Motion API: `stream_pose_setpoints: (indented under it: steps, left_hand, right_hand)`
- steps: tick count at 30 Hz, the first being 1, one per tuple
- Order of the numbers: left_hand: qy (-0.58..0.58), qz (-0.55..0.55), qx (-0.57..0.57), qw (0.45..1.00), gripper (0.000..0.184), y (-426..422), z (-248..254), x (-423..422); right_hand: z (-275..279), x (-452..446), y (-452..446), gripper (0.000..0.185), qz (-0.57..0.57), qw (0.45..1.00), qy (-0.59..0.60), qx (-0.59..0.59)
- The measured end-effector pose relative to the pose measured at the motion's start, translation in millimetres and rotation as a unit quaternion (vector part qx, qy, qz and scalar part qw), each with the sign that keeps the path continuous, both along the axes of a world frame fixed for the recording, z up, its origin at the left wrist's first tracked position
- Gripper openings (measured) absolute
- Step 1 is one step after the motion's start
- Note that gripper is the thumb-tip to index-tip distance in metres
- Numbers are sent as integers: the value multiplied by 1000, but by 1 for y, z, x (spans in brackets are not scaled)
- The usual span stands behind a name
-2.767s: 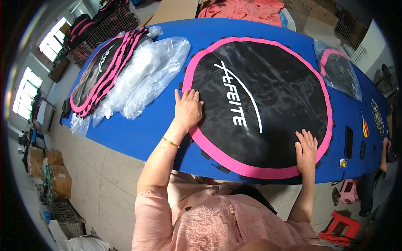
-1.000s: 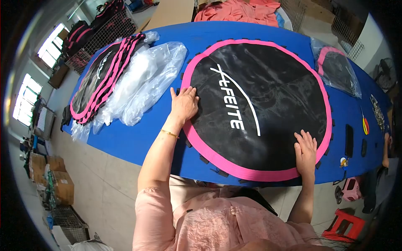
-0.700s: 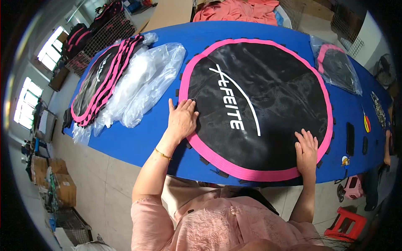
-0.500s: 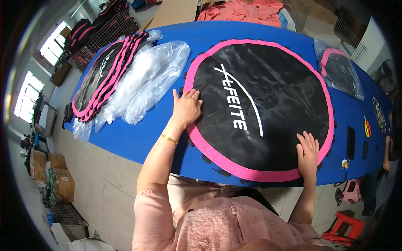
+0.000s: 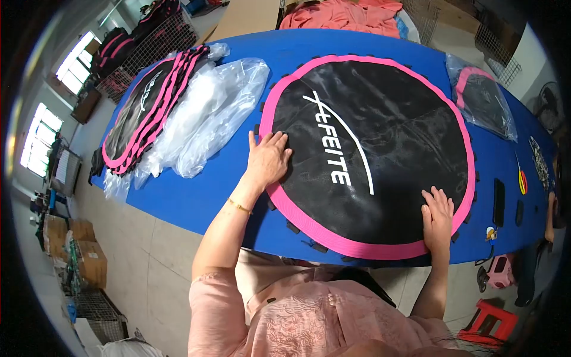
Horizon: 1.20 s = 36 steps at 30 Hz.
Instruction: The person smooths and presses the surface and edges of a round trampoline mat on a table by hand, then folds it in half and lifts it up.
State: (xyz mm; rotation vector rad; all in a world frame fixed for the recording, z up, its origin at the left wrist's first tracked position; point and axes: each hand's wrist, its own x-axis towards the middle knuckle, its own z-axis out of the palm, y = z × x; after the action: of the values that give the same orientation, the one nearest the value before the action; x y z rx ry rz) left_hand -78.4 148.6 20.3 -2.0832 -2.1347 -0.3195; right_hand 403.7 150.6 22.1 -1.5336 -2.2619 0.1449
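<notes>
Blue worktop [image 5: 178,202], wide, curved by the lens. Round black mat [image 5: 392,119] with pink band lying flat mid-worktop, in front of the wearer; white lettering [image 5: 332,156] on it: "FEITE", preceded by a stylised character, long curved stroke alongside, the word running down toward the wearer. Left end: clear plastic [image 5: 205,122] heaped beside a stack of pink-banded mats [image 5: 140,113], top one with similar white lettering, too small to read surely. Right end: bagged mat [image 5: 480,98], pink strip showing. Left hand [image 5: 269,159] palm down across the mat's left band, fingers on black, thumb splayed out. Right hand [image 5: 438,217] palm down near lower right edge, fingers pointing away from body, thumb apart. Each grip wide, pressed flat, grasping nothing. Gold-coloured bracelet [image 5: 239,206], left wrist
</notes>
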Motion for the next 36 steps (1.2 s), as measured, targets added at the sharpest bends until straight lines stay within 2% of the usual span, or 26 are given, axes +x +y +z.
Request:
stream_pose_setpoints:
  steps: [5, 15, 23, 28, 36]
  left_hand:
    - [-6, 11, -13, 1000, 48, 47, -8, -3]
    - [5, -17, 14, 1000, 47, -10, -2, 15]
    - [-16, 20, 14, 1000, 47, 45, -11, -5]
    - [-17, -3, -15, 1000, 49, 34, -5, 19]
    - [-1, 3, 19, 1000, 46, 42, -12, 13]
  right_hand:
    - [-2, 1, 0, 36, 0, 1000, 2, 6]
    - [3, -2, -2, 37, -5, 1000, 1, -1]
    - [3, -1, -2, 38, -2, 1000, -2, 0]
    - [4, -1, -2, 37, -5, 1000, 0, -2]
    - [0, 0, 0, 38, -7, 1000, -10, -4]
